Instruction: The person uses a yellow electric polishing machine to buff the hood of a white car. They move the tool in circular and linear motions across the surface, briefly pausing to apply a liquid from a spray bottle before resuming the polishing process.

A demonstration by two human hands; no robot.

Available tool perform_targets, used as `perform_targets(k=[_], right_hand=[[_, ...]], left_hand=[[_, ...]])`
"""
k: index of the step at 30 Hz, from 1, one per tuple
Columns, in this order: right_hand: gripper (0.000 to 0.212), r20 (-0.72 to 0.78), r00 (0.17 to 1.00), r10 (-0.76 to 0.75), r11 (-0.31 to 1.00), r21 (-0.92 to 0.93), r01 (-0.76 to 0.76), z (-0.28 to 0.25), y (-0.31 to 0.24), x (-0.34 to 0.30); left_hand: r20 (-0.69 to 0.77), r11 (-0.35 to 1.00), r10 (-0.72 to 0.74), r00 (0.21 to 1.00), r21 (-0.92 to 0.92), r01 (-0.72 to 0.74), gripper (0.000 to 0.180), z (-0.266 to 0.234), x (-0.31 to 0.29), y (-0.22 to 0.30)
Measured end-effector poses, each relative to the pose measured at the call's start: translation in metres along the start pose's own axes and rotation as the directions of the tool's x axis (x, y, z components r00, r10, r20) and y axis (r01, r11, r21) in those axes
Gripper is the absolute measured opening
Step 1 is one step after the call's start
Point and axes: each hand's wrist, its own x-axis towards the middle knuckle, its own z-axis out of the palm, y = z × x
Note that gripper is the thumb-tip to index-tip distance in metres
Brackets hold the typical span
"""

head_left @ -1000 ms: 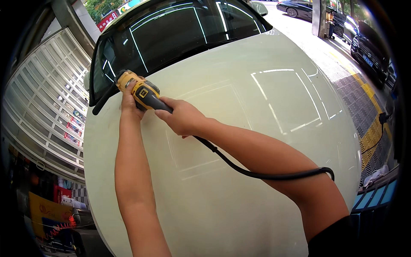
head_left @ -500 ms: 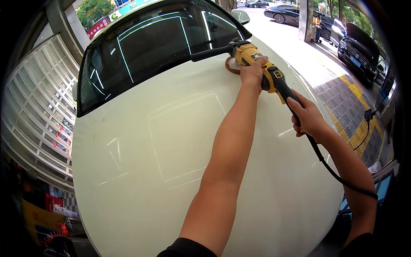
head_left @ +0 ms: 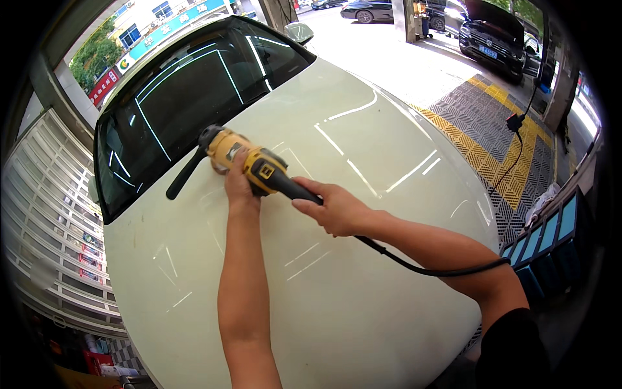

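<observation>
A yellow and black car polisher (head_left: 243, 155) lies over the pale car hood (head_left: 363, 305), its head close to the base of the windshield (head_left: 188, 97). My left hand (head_left: 241, 181) is wrapped round the front of its yellow body. Behind it, my right hand (head_left: 334, 206) grips the black rear handle. A black side handle (head_left: 185, 174) juts from the tool's head toward the lower left. The pad is mostly hidden under the head, so its contact with the paint cannot be made out. From the tool's rear, a black power cord (head_left: 421, 269) runs over my right forearm.
A white slatted shutter (head_left: 58, 227) stands left of the car. At right are grey and yellow floor grating (head_left: 492, 129), a hanging cable with a connector (head_left: 515, 122) and a dark box with blue panels (head_left: 551, 240). A black car (head_left: 492, 39) is parked beyond, its hood raised.
Both hands have carried the polisher leftward across the hood, from its far right part to near the middle of the windshield base. The view has turned to the right. The grips are unchanged.
</observation>
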Motion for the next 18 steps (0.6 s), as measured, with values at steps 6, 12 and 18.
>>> perform_targets(k=[6, 12, 18], right_hand=[[0.070, 0.082, 0.995, -0.050, 0.994, -0.096, 0.058, 0.053, 0.005, -0.016], [0.067, -0.210, 0.977, 0.026, 0.998, -0.042, -0.036, -0.030, 0.063, -0.070], [0.067, -0.457, 0.838, 0.297, 0.945, 0.269, -0.188, -0.138, 0.111, -0.159]], left_hand=[[0.034, 0.995, 0.015, 0.999, 0.099, -0.018, 0.057, -0.047, -0.063, 0.035], [0.208, 0.999, -0.043, 0.977, 0.004, 0.043, 0.051, 0.068, -0.029, -0.078], [0.326, 0.981, -0.187, 0.926, 0.016, 0.193, 0.053, 0.262, -0.068, -0.219]])
